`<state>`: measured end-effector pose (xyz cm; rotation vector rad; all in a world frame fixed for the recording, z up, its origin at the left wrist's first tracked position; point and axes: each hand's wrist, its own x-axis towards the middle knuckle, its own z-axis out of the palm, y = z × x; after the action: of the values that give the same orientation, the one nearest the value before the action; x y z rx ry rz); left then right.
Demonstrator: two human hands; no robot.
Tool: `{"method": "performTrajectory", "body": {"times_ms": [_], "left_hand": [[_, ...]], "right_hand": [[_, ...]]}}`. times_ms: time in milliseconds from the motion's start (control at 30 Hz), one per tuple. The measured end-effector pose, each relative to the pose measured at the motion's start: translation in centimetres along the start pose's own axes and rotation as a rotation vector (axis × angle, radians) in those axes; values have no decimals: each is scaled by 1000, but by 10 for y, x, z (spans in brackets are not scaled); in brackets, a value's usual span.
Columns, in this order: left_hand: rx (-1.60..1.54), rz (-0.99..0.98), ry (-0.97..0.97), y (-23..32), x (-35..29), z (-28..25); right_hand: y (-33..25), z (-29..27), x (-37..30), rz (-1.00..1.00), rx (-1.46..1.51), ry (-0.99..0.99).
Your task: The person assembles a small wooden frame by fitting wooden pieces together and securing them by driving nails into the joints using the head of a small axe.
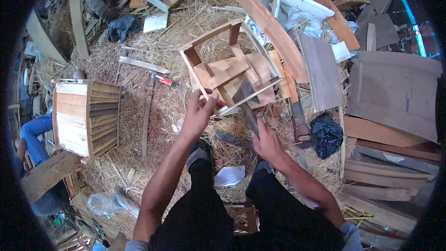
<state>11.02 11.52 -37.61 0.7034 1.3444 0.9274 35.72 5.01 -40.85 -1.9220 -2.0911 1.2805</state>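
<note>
A small open wooden frame [204, 41], box-like with cross pieces, stands tilted in front of me. At its near left corner my left hand [199, 114] grips the edge, thumb and fingers closed around the wood. My right hand [268, 145] is wrapped round the handle of a hatchet [242, 92]. Its broad dark head lies over the near side of the frame; whether it touches the wood I cannot tell. Beneath the frame are loose flat boards [260, 62]. A screwdriver [163, 80] with a red and white handle lies on the straw to the left.
A slatted wooden crate [88, 116] stands at left, near another person's blue-clad leg [36, 132]. At right lie a handsaw [301, 130], a black plastic bag [326, 135] and stacked boards [390, 174]. Long planks [269, 23] slant across the back. Straw [153, 56] covers the ground.
</note>
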Motion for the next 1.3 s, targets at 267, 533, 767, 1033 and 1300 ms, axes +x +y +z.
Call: {"method": "performTrajectory", "body": {"times_ms": [267,533,767,1033,1300], "left_hand": [[-69,165,-68,-53,-41,29],[438,471,147,-72,-1,-25],[1321,766,-42,-86,68,5],[1499,700,-13,-97,75,18],[1462,658,-45,-89,71,17]], "right_hand": [[24,1,32,-237,86,222],[34,4,52,-482,-60,365],[1,0,75,-356,48,389],[14,8,93,-219,-145,441],[-11,-3,95,-151,-53,399]]}}
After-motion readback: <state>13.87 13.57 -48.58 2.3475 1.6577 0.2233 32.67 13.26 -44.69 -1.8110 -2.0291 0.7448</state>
